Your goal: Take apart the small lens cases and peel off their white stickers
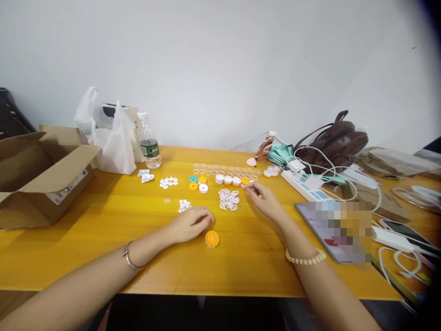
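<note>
My left hand (193,224) rests low over the table, fingers loosely bent and thumb apart, with nothing visible in it. Just right of and below it lies an orange round piece (212,238) in a clear rim, a small pale spot at its middle. My right hand (264,201) reaches forward, its fingertips at an orange disc (245,182) that ends a row of white round pieces (228,179); whether they touch is unclear. Between the hands is a pile of white openwork parts (229,199). White small caps (184,205) lie just beyond my left hand.
Clear round cups (225,171) line the back; coloured discs (193,186) and white knobbed pieces (168,182) stand left. A cardboard box (44,179), plastic bag (115,147) and water bottle (150,147) flank the left. Rightward are a power strip (303,187), cables, tablet (320,234) and backpack (334,142).
</note>
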Demonstrator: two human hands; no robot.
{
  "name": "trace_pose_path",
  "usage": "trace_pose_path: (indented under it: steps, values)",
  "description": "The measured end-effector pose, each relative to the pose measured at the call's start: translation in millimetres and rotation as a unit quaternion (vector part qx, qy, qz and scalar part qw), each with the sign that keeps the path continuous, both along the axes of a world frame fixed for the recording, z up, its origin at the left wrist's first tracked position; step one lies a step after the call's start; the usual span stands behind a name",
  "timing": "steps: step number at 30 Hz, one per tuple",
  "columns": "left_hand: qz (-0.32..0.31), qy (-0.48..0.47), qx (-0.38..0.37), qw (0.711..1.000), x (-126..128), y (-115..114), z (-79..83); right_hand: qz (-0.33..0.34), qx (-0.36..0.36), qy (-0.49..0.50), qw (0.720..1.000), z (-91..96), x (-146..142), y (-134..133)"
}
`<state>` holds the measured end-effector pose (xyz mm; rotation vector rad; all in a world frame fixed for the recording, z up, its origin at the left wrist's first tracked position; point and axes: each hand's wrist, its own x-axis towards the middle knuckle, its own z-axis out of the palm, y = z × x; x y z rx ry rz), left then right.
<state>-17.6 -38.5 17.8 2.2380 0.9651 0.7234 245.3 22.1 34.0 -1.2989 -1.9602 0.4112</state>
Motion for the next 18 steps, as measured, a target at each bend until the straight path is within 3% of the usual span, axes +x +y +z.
trace_pose_path:
  steps: [4, 7, 12, 18]
  values:
    - [-0.074, 0.044, -0.005, 0.996, -3, -3, 3.8, 0.186, -0.076, -0.019, 0.979, -2.0, -27, -21]
    - [-0.101, 0.086, 0.031, 0.991, -4, -4, 4.5, 0.270, -0.120, -0.060, 0.954, -3.8, -41, -35]
    - [-0.094, 0.084, 0.033, 0.991, -2, -2, -1.7, 0.325, -0.109, -0.108, 0.933, -4.0, -57, -49]
    - [-0.071, 0.073, 0.022, 0.995, 0, 2, -8.6, 0.315, -0.057, -0.144, 0.936, -2.5, -62, -52]
